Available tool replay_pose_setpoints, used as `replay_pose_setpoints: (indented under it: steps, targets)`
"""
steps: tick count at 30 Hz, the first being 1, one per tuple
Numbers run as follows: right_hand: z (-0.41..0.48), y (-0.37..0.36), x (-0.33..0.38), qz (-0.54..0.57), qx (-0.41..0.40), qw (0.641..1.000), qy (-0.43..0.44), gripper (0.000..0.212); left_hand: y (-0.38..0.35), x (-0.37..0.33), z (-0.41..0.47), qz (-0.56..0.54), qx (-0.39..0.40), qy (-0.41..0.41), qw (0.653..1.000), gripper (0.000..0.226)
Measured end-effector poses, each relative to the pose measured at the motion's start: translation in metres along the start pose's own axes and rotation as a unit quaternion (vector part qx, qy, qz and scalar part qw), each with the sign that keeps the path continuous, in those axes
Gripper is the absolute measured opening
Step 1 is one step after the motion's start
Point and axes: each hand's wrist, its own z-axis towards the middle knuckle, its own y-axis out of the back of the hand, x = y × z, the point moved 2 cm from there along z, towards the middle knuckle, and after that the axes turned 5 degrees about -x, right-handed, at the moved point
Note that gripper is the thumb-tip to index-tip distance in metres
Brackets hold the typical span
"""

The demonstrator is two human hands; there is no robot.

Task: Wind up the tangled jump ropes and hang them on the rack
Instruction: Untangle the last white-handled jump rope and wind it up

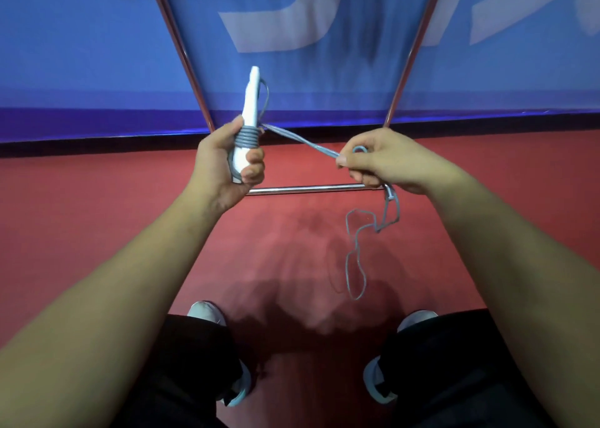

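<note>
Rope (302,141) was seen stretched tight between the two hands in the head view. The white handles (251,109) were gripped in the left hand (227,164), with the fingers curled round their lower end. They were held upright, most likely so that the rope could be wrapped round them. A few grey coils (248,138) were already wound round the handles, just above the fingers. The rope was pinched by the right hand (386,161) between thumb and fingers. It was probably pulled tight so that the next turn would lie neat. The hands were held well apart, each one closed on its own part of the jump rope.

Below the right hand the loose end (357,258) was left hanging in twisted loops towards the red floor (97,216). So the winding was judged to be only partly done, and nothing was hung up yet. The rack (311,189) was seen as a shiny bar just behind the hands, with two slanted poles going up in front of a blue wall (65,54).

The top of the rack was cut off, so its hooks could not be seen. It could not be told if one handle or two were held. It could not be told if the hanging rope touched the bar.
</note>
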Motion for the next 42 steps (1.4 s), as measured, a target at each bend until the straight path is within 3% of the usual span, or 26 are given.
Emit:
replay_pose_setpoints:
  steps: [7, 12, 17, 21, 24, 26, 28, 34, 35, 38, 39, 42]
  targets:
    - [-0.001, 0.0, -0.004, -0.01, -0.01, 1.0, -0.016, 0.012, 0.005, 0.003, 0.005, 0.092, -0.046, -0.002, 0.995, 0.022]
    - [-0.006, 0.003, -0.008, -0.064, 0.061, 0.995, -0.048, 0.018, 0.002, 0.0, 0.004, 0.091, -0.041, -0.034, 0.994, 0.014]
    - [-0.005, 0.006, -0.002, -0.094, 0.02, 0.995, -0.032, 0.014, 0.006, -0.002, 0.007, 0.118, -0.059, -0.047, 0.99, 0.009]
    - [-0.009, 0.001, 0.003, -0.172, 0.06, 0.983, -0.036, 0.017, 0.014, -0.004, 0.012, 0.119, -0.08, -0.069, 0.987, 0.015]
    - [-0.013, -0.002, 0.003, -0.127, 0.071, 0.987, -0.063, 0.005, 0.019, -0.006, 0.014, 0.141, -0.101, -0.093, 0.98, 0.013]
    - [-0.014, 0.0, 0.006, -0.086, 0.072, 0.991, -0.069, 0.019, 0.023, -0.006, 0.015, 0.19, -0.116, -0.099, 0.97, 0.012]
    - [-0.018, 0.0, 0.013, -0.05, 0.089, 0.993, -0.06, 0.021, 0.026, -0.006, 0.016, 0.253, -0.131, -0.113, 0.952, 0.01]
    - [-0.023, -0.012, 0.032, 0.042, 0.079, 0.996, 0.03, 0.017, 0.026, 0.007, 0.018, 0.503, -0.099, -0.151, 0.845, 0.023]
    - [-0.022, -0.015, 0.034, 0.043, 0.069, 0.996, 0.046, 0.017, 0.025, 0.01, 0.018, 0.571, -0.084, -0.141, 0.804, 0.027]
    - [-0.018, -0.021, 0.037, 0.05, 0.043, 0.995, 0.068, 0.022, 0.017, 0.02, 0.011, 0.77, -0.029, -0.11, 0.628, 0.041]
    - [-0.016, -0.022, 0.036, 0.073, 0.04, 0.994, 0.069, 0.025, 0.011, 0.024, 0.007, 0.8, -0.005, -0.108, 0.59, 0.045]
    - [-0.011, -0.021, 0.032, 0.12, 0.036, 0.99, 0.067, 0.031, -0.011, 0.038, -0.005, 0.836, 0.028, -0.107, 0.538, 0.059]
